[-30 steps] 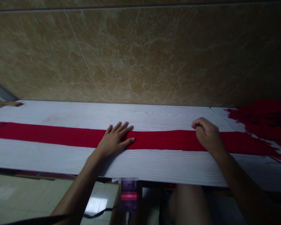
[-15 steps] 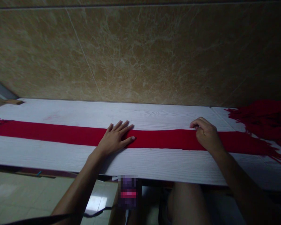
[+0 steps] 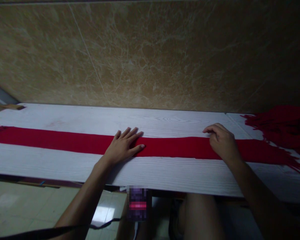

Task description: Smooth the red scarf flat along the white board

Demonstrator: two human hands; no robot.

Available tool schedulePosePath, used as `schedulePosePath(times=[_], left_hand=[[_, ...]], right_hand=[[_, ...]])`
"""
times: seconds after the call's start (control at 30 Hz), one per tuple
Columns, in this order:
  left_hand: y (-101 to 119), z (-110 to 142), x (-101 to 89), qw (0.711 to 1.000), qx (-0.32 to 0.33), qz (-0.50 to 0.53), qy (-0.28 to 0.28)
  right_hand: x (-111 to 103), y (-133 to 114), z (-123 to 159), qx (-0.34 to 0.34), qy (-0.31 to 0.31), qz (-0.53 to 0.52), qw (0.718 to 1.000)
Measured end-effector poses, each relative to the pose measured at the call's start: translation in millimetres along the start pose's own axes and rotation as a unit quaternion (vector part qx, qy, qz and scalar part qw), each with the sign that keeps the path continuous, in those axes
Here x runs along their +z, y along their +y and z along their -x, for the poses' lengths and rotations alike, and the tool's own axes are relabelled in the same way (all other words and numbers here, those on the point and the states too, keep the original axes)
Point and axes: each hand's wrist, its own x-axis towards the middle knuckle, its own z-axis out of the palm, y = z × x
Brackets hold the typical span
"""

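Observation:
A long red scarf (image 3: 172, 147) with fringed ends lies stretched in a flat, narrow strip along a white wood-grain table (image 3: 170, 173). My left hand (image 3: 122, 146) rests palm down on it near the middle, fingers spread. Further right, my right hand (image 3: 222, 141) is over the same scarf with its fingers curled and the index finger pointing left past the far edge. Whether anything is between those curled fingers is hidden.
A heap of red fringed fabric (image 3: 287, 128) lies at the far right. Behind the table rises a brown marbled wall (image 3: 150, 60). A small wooden piece (image 3: 13, 107) sits at the back left corner. Below the front edge hangs a blurred-out device with a cable (image 3: 137, 203).
My right index finger has straightened a little and the hand has lifted slightly. My left hand stays in place on the scarf. The view has shifted slightly.

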Motion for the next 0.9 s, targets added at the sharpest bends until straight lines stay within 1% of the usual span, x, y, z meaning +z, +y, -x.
schedulePosePath(times=[0.27,0.63,0.8,0.9], left_hand=[[-1.0,-0.4,1.5,1.0,0.004,-0.003,0.002],[-0.5,0.2,1.4,1.0,0.005,-0.001,0.005],[-2.0,0.2,2.4,1.0,0.009,0.001,0.011],[-2.1,-0.5,3.2,1.0,0.011,0.001,0.013]], right_hand=[[2.6,4.5,0.0,-0.013,0.044,0.0,0.999],[4.6,5.6,0.9,-0.019,0.049,-0.015,0.999],[2.3,6.1,1.2,-0.011,0.044,-0.013,0.999],[1.7,6.2,1.2,-0.02,0.042,-0.008,0.999]])
